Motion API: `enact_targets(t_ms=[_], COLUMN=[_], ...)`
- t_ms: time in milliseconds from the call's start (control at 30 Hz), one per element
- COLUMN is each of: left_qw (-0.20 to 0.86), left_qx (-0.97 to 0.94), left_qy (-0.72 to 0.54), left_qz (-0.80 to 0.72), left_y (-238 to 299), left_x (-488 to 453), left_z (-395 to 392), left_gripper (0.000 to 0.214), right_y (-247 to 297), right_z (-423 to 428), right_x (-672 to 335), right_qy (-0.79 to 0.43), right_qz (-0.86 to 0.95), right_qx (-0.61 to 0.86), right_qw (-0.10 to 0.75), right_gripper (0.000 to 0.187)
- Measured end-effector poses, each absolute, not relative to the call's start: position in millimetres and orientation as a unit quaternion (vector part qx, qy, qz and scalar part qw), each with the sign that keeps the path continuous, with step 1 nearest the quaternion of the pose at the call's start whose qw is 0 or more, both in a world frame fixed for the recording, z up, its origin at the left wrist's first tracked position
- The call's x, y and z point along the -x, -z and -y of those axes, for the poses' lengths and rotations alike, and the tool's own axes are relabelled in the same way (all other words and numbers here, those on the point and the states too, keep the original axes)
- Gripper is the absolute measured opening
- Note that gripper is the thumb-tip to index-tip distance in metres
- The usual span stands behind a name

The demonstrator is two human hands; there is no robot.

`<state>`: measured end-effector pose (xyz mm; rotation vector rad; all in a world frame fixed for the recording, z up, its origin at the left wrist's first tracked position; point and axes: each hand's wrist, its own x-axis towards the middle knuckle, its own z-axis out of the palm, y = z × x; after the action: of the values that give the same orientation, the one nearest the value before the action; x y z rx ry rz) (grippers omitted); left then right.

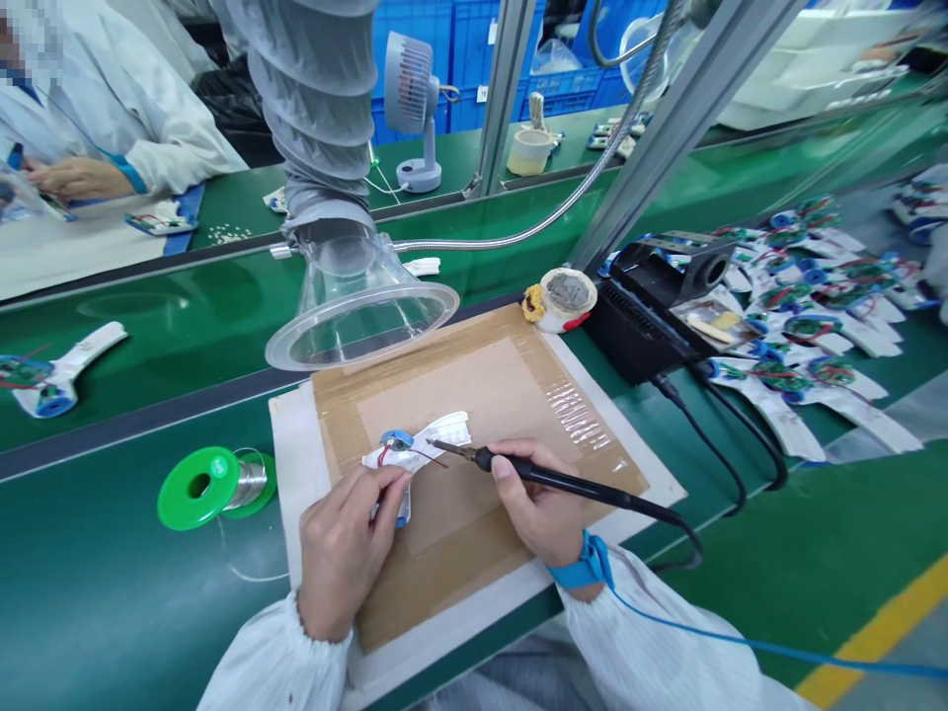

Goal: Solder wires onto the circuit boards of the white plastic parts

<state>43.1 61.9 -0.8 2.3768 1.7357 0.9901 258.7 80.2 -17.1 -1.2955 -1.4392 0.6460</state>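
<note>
My right hand [544,504] grips a black soldering iron [567,482] like a pen, its tip pointing left over a small white plastic housing [444,431]. The tip is close to a circuit board with a blue ring [398,440]; I cannot tell if it touches. Thin red and dark wires stick out of the housing. My left hand [348,538] is closed in a pinch at the housing's near side, and what lies between the fingertips is hidden. Left of it stands a green solder spool [197,488], with a thin strand running toward my left wrist.
Taped cardboard [474,533] lies under the work. A clear extractor hood [362,321] hangs just beyond. To the right are a tip-cleaning pot [567,296], a black iron stand [629,326] with cables, and several similar housings [822,346]. A co-worker's hand [85,180] shows far left.
</note>
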Motion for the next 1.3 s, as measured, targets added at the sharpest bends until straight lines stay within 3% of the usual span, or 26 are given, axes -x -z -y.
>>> enact_targets(t_ms=[333,633,1133,1300], left_qw=[0.002,-0.100,-0.116,-0.006], left_qx=[-0.762,-0.777,-0.779,-0.782], left_qy=[-0.319,-0.274,-0.272,-0.235], left_qz=[-0.564,-0.558,-0.553,-0.577], left_y=[1,2,1,-22], left_x=[-44,-53,-58,-14], left_z=[-64,-71,-76,-31], left_gripper=[0.003,0.001,0.002,0.010], right_y=[20,20,17,23], right_z=[-78,-80,-81,-78], right_x=[-260,-259,-258,-262], right_qy=[-0.259,-0.250,-0.259,-0.272], right_qz=[0.606,0.615,0.618,0.600], right_qx=[0.522,0.544,0.545,0.522], right_qw=[0.542,0.513,0.503,0.541], right_gripper=[0.010,0.011,0.009,0.013])
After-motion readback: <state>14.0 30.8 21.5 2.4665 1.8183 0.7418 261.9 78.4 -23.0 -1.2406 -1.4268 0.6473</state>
